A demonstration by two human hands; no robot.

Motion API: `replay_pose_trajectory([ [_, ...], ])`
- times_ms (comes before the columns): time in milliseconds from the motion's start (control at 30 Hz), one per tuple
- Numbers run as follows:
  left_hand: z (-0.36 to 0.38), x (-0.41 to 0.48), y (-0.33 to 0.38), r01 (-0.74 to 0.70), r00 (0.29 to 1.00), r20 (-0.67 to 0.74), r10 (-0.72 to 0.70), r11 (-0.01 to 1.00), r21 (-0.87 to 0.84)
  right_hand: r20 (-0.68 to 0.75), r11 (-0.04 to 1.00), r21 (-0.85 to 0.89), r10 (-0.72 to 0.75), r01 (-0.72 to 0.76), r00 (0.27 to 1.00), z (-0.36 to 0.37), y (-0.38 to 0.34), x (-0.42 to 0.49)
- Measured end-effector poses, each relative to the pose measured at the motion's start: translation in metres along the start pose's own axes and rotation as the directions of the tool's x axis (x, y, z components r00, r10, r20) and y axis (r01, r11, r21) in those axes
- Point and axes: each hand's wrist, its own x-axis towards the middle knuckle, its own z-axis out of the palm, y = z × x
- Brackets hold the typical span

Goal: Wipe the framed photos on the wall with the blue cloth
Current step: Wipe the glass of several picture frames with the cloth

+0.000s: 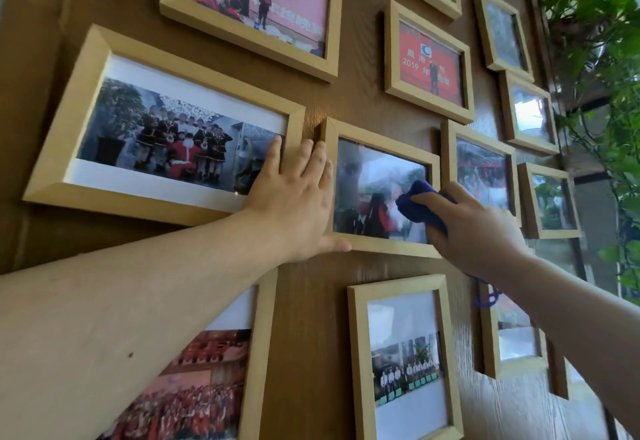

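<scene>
From the head camera, a brown wood-grain wall (308,318) fills the view, hung with many pale wooden framed photos. The left hand (294,204) lies flat and spread open on the wall, holding nothing; its fingers reach up across the right edge of the large framed photo (166,128) on the left, and its thumb rests along the bottom left corner of the small centre frame (377,190). The right hand (474,231) is closed around a bunched blue cloth (419,204), pressing it against the glass of that centre frame, at the right part of the picture. A loop of blue cord (486,297) dangles below the right wrist. More frames sit around: a pink-toned photo (256,6) above, a red one (429,62) up to the right, an upright frame (405,360) below the centre frame. Leafy green plants (602,58) hang at the far right edge
</scene>
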Motion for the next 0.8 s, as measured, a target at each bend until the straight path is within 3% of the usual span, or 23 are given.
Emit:
replay_pose_trajectory([
  [333,-0.026,-0.070,-0.095,-0.052,0.990,-0.125,0.061,0.995,0.080,-0.211,0.961,0.262,-0.035,0.091,0.977,-0.056,-0.118,0.060],
  [533,-0.029,-0.102,-0.160,0.040,0.978,-0.208,-0.024,0.996,0.074,-0.326,0.948,0.249,-0.112,0.199,0.939,-0.068,-0.178,0.089],
  [800,0.012,-0.123,-0.193,0.165,0.970,-0.181,-0.164,0.986,-0.009,-0.362,0.953,0.184,-0.163,0.242,0.918,-0.087,-0.235,0.131],
])
